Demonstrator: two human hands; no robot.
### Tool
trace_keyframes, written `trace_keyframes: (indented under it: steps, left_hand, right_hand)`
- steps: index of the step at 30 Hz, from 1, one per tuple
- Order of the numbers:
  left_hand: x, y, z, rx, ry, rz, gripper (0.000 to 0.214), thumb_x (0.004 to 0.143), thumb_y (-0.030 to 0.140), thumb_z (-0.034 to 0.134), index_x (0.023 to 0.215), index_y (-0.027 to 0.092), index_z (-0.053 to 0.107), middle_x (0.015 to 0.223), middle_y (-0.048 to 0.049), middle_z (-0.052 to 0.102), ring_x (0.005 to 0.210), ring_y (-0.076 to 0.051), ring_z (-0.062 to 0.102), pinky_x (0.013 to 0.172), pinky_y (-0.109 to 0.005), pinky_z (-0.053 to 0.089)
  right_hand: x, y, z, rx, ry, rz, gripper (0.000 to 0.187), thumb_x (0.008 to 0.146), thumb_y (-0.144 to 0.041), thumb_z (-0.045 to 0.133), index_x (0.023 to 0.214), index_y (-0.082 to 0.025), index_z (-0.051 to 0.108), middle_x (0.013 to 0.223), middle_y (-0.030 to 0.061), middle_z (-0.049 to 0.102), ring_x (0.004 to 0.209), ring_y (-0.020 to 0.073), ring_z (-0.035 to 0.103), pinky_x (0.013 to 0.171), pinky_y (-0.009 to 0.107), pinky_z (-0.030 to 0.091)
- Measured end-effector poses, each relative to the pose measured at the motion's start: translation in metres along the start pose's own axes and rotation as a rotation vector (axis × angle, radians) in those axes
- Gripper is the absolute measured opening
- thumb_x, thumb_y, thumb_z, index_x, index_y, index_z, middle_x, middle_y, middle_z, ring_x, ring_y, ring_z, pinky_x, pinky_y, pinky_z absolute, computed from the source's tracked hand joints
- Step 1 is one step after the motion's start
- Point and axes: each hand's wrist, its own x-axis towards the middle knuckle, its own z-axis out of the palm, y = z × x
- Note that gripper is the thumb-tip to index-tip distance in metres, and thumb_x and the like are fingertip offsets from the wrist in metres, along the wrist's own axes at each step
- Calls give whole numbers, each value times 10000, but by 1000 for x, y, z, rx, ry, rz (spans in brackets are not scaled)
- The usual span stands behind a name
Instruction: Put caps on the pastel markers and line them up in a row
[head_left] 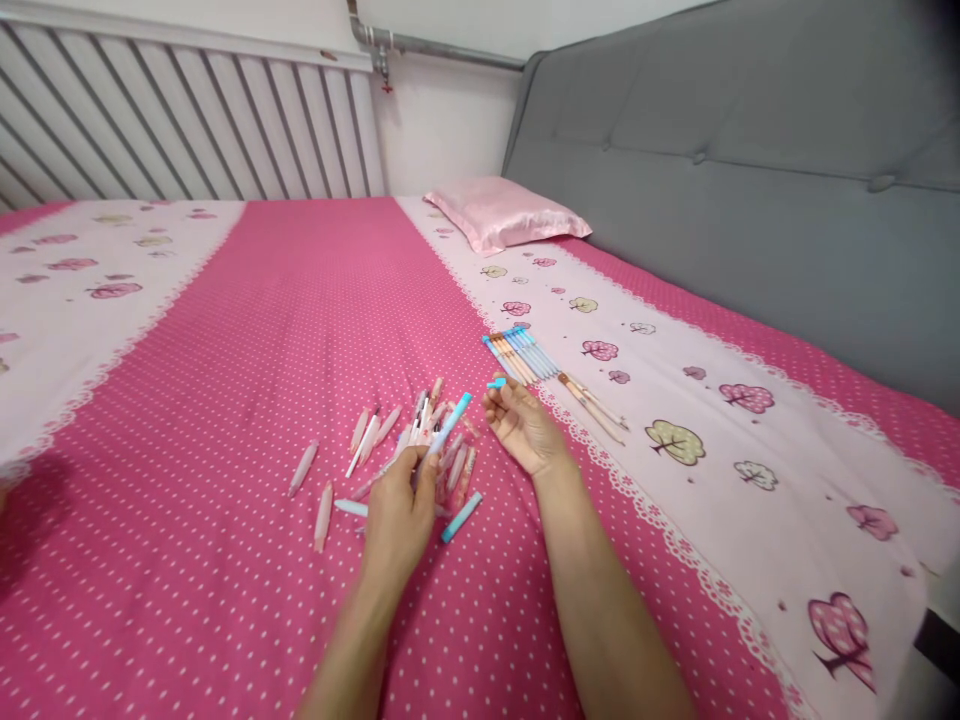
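Note:
My left hand [399, 500] is closed around a blue pen barrel [453, 420], its bright blue end tilted up and away. To the right, my right hand [526, 428] pinches a small bright blue pen part [496, 383] between thumb and fingers, apart from the barrel. Under and beyond my left hand lies a loose pile of pink and white pen parts [431, 412], partly hidden by that hand. A teal tube [462, 518] rests just right of it, and a pale blue tapered piece [350, 508] pokes out on its left.
Several blue and peach pens [523, 356] lie side by side beyond my right hand, with brown-topped pens [592, 408] nearby. Loose pink pieces [304, 468] are scattered left of the pile. A pink pillow [506, 212] sits on the bedspread [225, 400], beside a grey headboard [720, 190].

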Motion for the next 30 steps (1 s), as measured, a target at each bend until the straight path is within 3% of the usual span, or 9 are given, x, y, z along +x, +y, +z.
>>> trace_keyframes:
  steps: [5, 21, 30]
  left_hand:
    - [0, 1, -2, 50, -7, 4, 300, 856, 414, 380, 854, 180, 567, 604, 12, 555, 568, -160, 538, 540, -250, 325]
    - [0, 3, -4, 99, -38, 30, 307, 854, 404, 378, 854, 177, 584, 628, -5, 581, 587, -174, 536, 556, -262, 327]
    - [1, 2, -3, 73, -37, 36, 294, 853, 403, 392, 850, 179, 582, 603, 4, 574, 570, -167, 538, 544, -254, 328]
  right_hand:
    - [-1, 4, 3, -41, 23, 30, 311, 551, -296, 820, 800, -181, 672, 679, -38, 662, 634, 66, 610, 526, 139, 458]
    - [-2, 7, 1, -67, -14, -31, 220, 650, -211, 738, 858, -227, 669, 736, -41, 678, 641, 63, 603, 550, 142, 460]
    - [-1, 8, 2, -115, 18, -26, 244, 603, -208, 763, 833, -215, 681, 695, -47, 656, 595, 54, 581, 529, 134, 455]
